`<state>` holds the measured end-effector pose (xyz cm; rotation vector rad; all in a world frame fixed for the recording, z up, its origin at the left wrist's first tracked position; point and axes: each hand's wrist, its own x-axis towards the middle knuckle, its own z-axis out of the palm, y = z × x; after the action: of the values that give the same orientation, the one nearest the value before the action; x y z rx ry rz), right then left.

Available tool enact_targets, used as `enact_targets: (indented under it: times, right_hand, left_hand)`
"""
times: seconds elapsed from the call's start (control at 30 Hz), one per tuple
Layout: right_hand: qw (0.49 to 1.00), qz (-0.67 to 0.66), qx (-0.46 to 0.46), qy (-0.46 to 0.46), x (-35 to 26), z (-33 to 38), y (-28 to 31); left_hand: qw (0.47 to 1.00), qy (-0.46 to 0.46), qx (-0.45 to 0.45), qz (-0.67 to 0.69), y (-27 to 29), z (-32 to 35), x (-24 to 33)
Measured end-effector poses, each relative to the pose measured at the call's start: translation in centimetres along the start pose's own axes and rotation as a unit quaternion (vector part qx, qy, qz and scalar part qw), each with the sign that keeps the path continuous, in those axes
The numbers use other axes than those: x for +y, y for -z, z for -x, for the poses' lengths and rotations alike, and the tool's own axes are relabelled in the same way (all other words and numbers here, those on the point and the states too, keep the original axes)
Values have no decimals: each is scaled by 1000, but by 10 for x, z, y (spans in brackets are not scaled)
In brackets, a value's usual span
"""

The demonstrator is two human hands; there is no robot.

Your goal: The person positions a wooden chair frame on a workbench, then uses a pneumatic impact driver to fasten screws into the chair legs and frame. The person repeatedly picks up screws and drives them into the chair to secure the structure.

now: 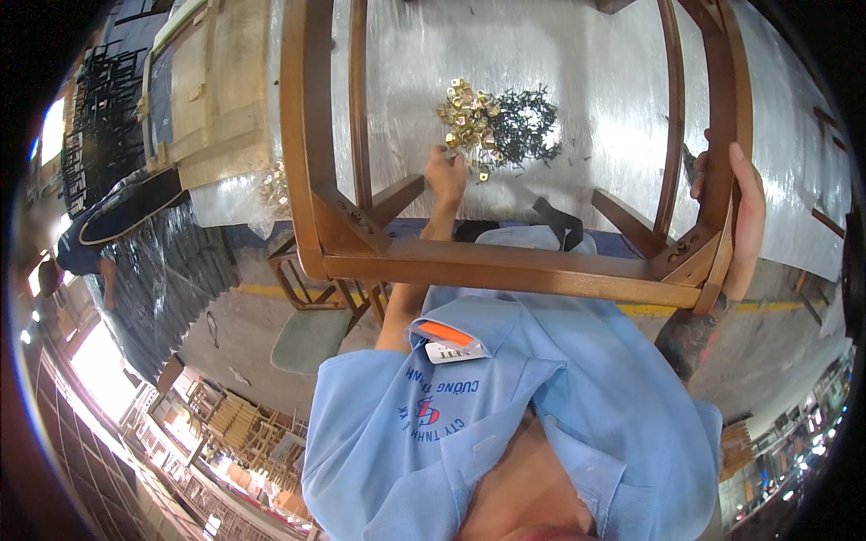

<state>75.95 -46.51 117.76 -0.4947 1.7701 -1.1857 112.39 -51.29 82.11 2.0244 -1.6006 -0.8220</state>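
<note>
A brown wooden frame (pixel 505 266), like a chair or stool base, stands on the plastic-covered table (pixel 406 54) in front of me. Inside its outline lies a heap of small gold-coloured metal brackets (pixel 469 113), touching a spread of black screws (pixel 528 126). My left hand (pixel 446 176) reaches under the near rail to the bracket heap, fingers closed; what is in them is too small to make out. My right hand (pixel 744 203) grips the frame's right side rail, fingers curling to its inner face. A small dark object (pixel 689 162) shows beside those fingers, its kind unclear.
Left of the frame are a pale wooden panel (pixel 225 99) and a plastic bag of brackets (pixel 273 185). A chair with a green-grey seat (pixel 311 341) stands close by on my left. Another person (pixel 83 243) is farther left, beside plastic-wrapped stacked parts (pixel 167 279).
</note>
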Motion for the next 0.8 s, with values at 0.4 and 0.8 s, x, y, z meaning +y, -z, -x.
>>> enact_targets:
  times: [0.4,0.8]
  right_hand:
    - [1000,-7,-24,11,0,-2,5]
    - [998,-51,-12,-34,15,-14,8]
  left_hand:
    - [997,-78,-6,-6,-5,-6,-11]
    - [977,-2,-35,212,14,10,-23]
